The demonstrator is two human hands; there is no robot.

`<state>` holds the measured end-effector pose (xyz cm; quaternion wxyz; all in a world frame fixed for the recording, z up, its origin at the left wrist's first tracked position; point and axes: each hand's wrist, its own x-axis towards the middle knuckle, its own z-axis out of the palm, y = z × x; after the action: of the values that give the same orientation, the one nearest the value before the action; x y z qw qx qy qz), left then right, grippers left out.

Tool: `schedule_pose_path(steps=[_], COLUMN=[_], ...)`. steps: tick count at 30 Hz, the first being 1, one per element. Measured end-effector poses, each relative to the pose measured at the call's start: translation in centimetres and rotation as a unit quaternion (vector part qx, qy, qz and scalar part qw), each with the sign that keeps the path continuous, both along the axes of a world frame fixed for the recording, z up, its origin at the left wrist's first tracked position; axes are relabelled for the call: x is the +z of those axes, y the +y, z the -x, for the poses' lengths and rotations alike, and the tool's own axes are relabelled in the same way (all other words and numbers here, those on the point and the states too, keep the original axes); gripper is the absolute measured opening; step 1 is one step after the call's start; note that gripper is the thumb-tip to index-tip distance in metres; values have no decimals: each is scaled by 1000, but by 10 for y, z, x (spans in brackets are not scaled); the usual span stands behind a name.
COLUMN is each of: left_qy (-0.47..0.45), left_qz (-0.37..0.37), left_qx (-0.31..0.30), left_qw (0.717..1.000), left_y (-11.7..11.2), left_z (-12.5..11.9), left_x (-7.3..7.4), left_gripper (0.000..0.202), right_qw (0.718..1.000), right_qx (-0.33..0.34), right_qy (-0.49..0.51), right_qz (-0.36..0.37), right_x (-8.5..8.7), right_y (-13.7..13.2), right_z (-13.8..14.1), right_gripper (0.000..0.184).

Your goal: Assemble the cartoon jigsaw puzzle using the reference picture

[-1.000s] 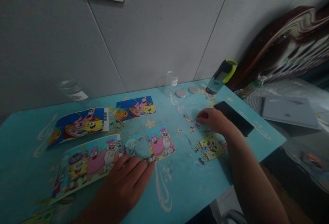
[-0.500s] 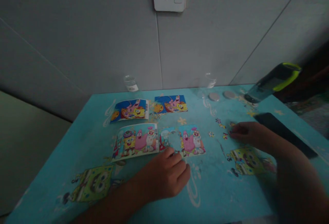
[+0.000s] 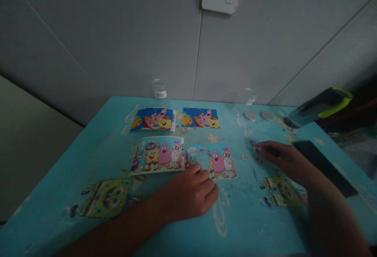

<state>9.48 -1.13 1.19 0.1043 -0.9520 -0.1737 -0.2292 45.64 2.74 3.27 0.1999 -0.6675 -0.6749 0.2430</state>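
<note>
My left hand [image 3: 198, 192] rests with curled fingers at the lower edge of a partly assembled jigsaw puzzle [image 3: 222, 162]. A gap shows between the puzzle's left and right parts; whether the fingers hold anything is hidden. Farther right, my right hand [image 3: 273, 155] pinches at a small jigsaw piece [image 3: 255, 147] among a few loose ones, its fingertips low over the table. One loose piece [image 3: 244, 157] lies apart, between the puzzle and that hand. Left of the puzzle lies a picture sheet [image 3: 159, 155] with the same cartoon characters.
Behind are a second picture sheet [image 3: 154, 119] and a blue puzzle [image 3: 200, 118]. Two clear jars [image 3: 160, 89] stand near the wall, with round lids [image 3: 249, 116] at the right one. A bottle [image 3: 316, 109] and a dark flat object [image 3: 325, 166] are at the right.
My right hand has moved left over the loose pieces, its fingertips now at one of them. My left hand stays by the puzzle. The camera view has shifted and tilted a little.
</note>
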Motion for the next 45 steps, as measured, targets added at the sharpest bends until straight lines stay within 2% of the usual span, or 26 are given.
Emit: schedule_pose_path(steps=[3,7,11,17,23,29,33,35,41,45], left_qy=[-52,-118,-129,-163,-179,-192,-181,-169,-151,-177], left_qz=[27,88,124,150,175,165,155,145,153,208], left_qx=[63,130,143,151,142,133,123,111,79,82], left_qw=[996,981,973,964,958,958,963,969,973,958], left_y=[4,8,7,6,7,8,8,8,4,1], left_z=[0,2,2,-1,0,0,1,2,2,2], left_x=[-2,-2,-3,-8,-8,-7,-10,-9,-3,-8], left_gripper=[9,12,22,23,19,17,6,4,8,7], right_qw=[988,948,916,895,897,888,880,886,939,939], right_qx=[60,43,19,6,37,48,76,97,142,151], right_qy=[138,302,379,424,417,429,444,435,311,307], right_qz=[20,91,128,140,143,155,150,129,43,35], right_x=[4,-4,-9,-9,-8,-13,-19,-19,-5,-1], right_y=[-9,-22,-28,-30,-33,-33,-34,-37,-47,-48], right_z=[43,105,136,141,143,145,144,143,138,137], right_gripper=[32,31,32,28,26,24,25,23,17,15])
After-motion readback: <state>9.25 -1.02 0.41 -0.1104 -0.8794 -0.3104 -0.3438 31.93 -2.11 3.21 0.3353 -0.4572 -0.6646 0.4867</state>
